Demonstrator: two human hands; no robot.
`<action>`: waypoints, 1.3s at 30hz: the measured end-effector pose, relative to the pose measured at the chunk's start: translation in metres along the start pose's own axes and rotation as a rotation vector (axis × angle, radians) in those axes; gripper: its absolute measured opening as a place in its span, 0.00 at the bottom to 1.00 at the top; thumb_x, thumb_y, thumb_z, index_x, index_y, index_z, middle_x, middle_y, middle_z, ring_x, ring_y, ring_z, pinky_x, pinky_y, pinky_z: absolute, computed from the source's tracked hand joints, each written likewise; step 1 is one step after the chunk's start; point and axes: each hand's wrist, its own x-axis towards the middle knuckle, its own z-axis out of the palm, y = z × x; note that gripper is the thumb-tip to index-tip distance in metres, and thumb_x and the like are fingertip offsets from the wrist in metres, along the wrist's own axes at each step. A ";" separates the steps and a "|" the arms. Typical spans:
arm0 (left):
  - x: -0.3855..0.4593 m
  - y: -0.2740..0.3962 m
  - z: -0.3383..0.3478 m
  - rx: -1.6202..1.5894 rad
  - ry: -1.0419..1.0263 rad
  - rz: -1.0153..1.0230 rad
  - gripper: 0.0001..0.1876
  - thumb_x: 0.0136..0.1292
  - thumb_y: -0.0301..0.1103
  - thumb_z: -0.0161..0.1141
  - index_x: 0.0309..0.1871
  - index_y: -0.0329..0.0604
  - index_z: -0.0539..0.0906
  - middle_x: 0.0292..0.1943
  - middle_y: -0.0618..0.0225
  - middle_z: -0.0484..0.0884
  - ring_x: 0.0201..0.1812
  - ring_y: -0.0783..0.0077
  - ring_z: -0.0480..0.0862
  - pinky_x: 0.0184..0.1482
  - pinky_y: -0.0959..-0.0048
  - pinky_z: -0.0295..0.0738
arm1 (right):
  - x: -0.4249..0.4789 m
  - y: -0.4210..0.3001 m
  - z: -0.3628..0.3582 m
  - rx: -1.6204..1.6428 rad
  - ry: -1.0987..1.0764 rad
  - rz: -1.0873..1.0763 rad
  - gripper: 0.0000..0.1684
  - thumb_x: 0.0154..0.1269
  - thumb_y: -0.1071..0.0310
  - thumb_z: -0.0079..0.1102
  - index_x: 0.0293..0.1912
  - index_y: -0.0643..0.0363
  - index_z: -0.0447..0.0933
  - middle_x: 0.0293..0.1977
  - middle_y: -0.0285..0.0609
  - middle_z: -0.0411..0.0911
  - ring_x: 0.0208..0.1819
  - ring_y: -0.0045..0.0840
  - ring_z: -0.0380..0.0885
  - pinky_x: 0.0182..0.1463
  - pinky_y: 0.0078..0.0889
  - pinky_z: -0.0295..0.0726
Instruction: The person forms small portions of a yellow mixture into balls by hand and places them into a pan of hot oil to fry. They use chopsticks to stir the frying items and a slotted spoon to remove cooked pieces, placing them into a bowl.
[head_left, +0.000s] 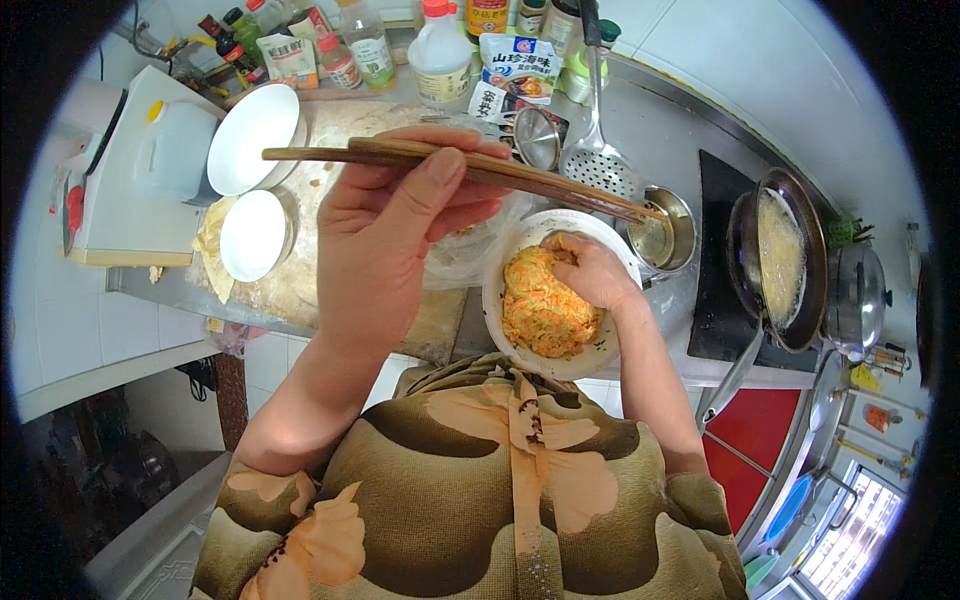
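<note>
My left hand (401, 202) is raised near the camera and holds a pair of wooden chopsticks (480, 169), whose tips point right, over a small metal pot (679, 240). In a white bowl (499, 322) lies a mound of shredded orange and yellow mixture (544, 300). My right hand (589, 270) reaches into the bowl with its fingers in the mixture's upper edge; the fingertips are partly hidden, so whether they grip any of it does not show. On the right, a frying pan (814, 307) with bubbling oil and pale food (780, 262) sits on a black cooktop (709, 300).
A perforated metal skimmer (600, 161) and a round metal strainer (537, 139) lie beyond the bowl. Bottles and seasoning packets (520, 67) line the wall. Two white bowls (255, 139) (253, 236) stand at left. A lidded pot (855, 300) stands right of the pan, whose handle (735, 371) overhangs the counter edge.
</note>
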 end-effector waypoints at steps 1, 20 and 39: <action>0.001 0.000 0.001 -0.003 -0.007 -0.005 0.12 0.71 0.31 0.49 0.52 0.34 0.76 0.47 0.48 0.81 0.42 0.63 0.85 0.47 0.68 0.83 | 0.000 0.001 0.001 -0.011 -0.010 -0.002 0.25 0.54 0.61 0.56 0.54 0.54 0.75 0.53 0.52 0.73 0.51 0.44 0.74 0.56 0.40 0.72; 0.003 -0.005 -0.003 0.000 -0.007 -0.016 0.12 0.70 0.30 0.50 0.52 0.35 0.76 0.47 0.49 0.81 0.42 0.65 0.85 0.46 0.68 0.83 | -0.080 0.000 0.032 -0.131 0.420 -0.137 0.14 0.50 0.79 0.58 0.40 0.62 0.76 0.43 0.49 0.76 0.43 0.45 0.77 0.46 0.41 0.78; 0.000 -0.004 0.004 0.018 -0.048 -0.025 0.12 0.70 0.30 0.50 0.51 0.35 0.76 0.47 0.48 0.81 0.42 0.64 0.85 0.46 0.68 0.83 | -0.088 0.012 0.030 -0.406 0.568 -0.046 0.10 0.47 0.72 0.61 0.33 0.59 0.74 0.35 0.45 0.77 0.41 0.37 0.75 0.54 0.38 0.69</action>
